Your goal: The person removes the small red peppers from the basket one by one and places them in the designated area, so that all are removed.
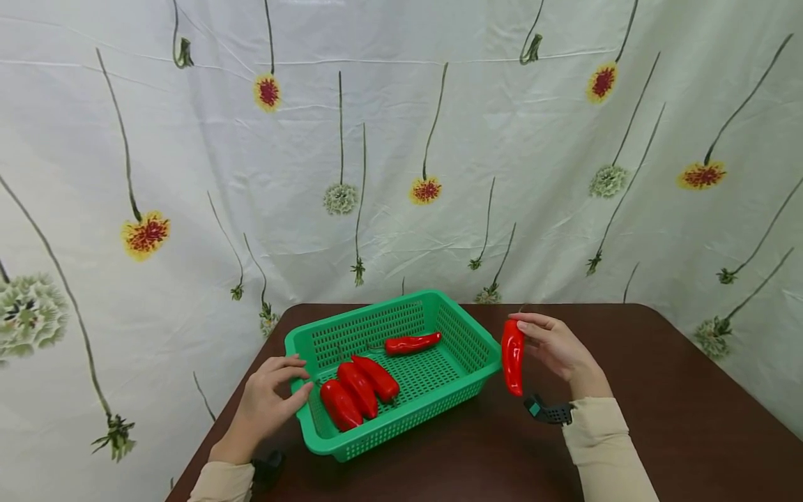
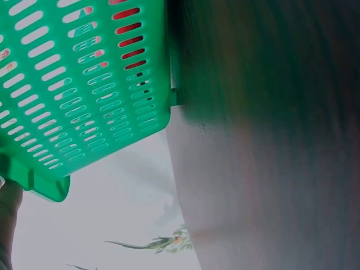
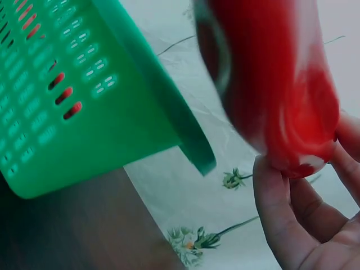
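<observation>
My right hand [image 1: 555, 345] pinches a red chili pepper [image 1: 512, 357] by its stem end, and the pepper hangs upright just right of the basket. In the right wrist view the pepper [image 3: 275, 84] appears large, with thumb and fingertips at its end. A green plastic basket [image 1: 408, 415] stands on the table, holding several red peppers: a cluster of three [image 1: 357, 388] at the left and a single one [image 1: 413, 344] toward the back. My left hand [image 1: 266, 401] is at the basket's left rim with loosely bent fingers; a fingertip [image 2: 8, 197] meets the rim in the left wrist view.
The dark brown table [image 1: 677, 418] extends to the right of the basket. Behind it hangs a pale cloth [image 1: 389, 153] printed with flowers. A dark strap [image 1: 548, 411] is around my right wrist.
</observation>
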{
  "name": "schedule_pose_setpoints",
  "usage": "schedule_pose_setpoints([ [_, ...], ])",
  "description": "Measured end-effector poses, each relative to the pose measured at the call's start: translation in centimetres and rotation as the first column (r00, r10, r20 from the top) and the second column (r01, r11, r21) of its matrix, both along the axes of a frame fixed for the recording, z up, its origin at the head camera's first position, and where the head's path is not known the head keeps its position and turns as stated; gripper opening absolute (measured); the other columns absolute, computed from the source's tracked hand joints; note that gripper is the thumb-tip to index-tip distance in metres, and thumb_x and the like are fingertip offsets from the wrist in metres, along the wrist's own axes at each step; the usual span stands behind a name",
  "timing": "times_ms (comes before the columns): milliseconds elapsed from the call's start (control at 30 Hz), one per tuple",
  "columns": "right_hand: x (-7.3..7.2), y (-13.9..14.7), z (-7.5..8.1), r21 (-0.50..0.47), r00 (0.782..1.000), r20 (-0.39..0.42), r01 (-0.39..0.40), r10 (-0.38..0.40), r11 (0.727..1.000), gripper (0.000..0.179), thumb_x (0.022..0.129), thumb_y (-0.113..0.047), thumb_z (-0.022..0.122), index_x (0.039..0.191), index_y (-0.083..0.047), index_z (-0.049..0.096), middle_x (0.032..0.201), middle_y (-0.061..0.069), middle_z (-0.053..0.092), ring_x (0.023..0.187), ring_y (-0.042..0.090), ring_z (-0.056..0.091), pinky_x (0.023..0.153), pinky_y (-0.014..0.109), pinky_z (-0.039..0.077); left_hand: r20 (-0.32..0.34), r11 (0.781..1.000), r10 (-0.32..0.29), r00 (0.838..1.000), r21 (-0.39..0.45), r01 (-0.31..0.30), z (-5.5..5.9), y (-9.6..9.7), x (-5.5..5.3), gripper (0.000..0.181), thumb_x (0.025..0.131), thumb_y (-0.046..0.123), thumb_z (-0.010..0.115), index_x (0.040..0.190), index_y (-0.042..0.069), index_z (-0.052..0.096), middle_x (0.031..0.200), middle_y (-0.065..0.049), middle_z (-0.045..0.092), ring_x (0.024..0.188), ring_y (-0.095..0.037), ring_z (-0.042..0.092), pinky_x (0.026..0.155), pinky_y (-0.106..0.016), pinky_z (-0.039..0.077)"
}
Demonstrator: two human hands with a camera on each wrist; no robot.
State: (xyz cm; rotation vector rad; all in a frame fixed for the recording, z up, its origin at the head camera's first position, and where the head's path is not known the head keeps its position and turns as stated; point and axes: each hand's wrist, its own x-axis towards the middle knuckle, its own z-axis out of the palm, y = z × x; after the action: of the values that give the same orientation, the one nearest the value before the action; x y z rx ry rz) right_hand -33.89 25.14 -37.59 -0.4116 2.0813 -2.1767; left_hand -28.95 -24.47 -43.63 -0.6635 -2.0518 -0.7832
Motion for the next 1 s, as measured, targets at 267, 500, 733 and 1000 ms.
schedule_pose_setpoints([
  [267,-0.3,0.9,-1.1,0.012,1.0,0.003,0.03,-0.03,0.999,0.023,0.101,-0.016,0.058,0.103,-0.031,0.075,0.103,-0.012,0.072,0.094,0.009,0.068,0.086,0.024,0.057,0.0,1.0,-0.004,1.0,0.001,0.004,0.2,0.0,0.0,0.022,0.066,-0.004,0.082,0.081,0.011,0.075,0.096,-0.011,0.074,0.1,-0.032,0.066,0.096,0.0,0.034],
  [500,-0.5,1.8,-2.1,0.053,0.995,0.029,0.091,-0.092,0.994,0.021,0.1,-0.018,0.06,0.114,-0.022,0.075,0.104,-0.012,0.069,0.095,0.01,0.067,0.087,0.024,0.057,-0.001,1.0,-0.009,1.0,0.003,0.009,0.2,0.0,-0.1,0.021,0.066,-0.005,0.082,0.081,0.009,0.075,0.097,-0.011,0.074,0.1,-0.03,0.066,0.096,0.0,0.034],
  [733,-0.8,2.6,-3.2,0.051,0.992,0.063,0.109,-0.112,0.993,0.027,0.1,-0.017,0.06,0.124,-0.01,0.071,0.102,-0.013,0.068,0.093,0.008,0.068,0.085,0.022,0.057,0.005,1.0,-0.005,1.0,0.003,0.005,0.1,0.0,-0.1,0.024,0.066,-0.005,0.082,0.081,0.012,0.075,0.097,-0.011,0.074,0.101,-0.029,0.066,0.096,0.0,0.034],
  [1000,-1.4,3.0,-4.6,0.102,0.988,0.078,0.128,-0.136,0.987,0.03,0.1,-0.018,0.06,0.126,-0.007,0.07,0.102,-0.012,0.07,0.092,0.008,0.068,0.086,0.022,0.056,0.0,1.0,-0.01,1.0,0.006,0.01,0.1,0.1,-0.1,0.024,0.065,-0.006,0.082,0.081,0.01,0.075,0.097,-0.012,0.073,0.102,-0.029,0.066,0.097,0.0,0.034],
])
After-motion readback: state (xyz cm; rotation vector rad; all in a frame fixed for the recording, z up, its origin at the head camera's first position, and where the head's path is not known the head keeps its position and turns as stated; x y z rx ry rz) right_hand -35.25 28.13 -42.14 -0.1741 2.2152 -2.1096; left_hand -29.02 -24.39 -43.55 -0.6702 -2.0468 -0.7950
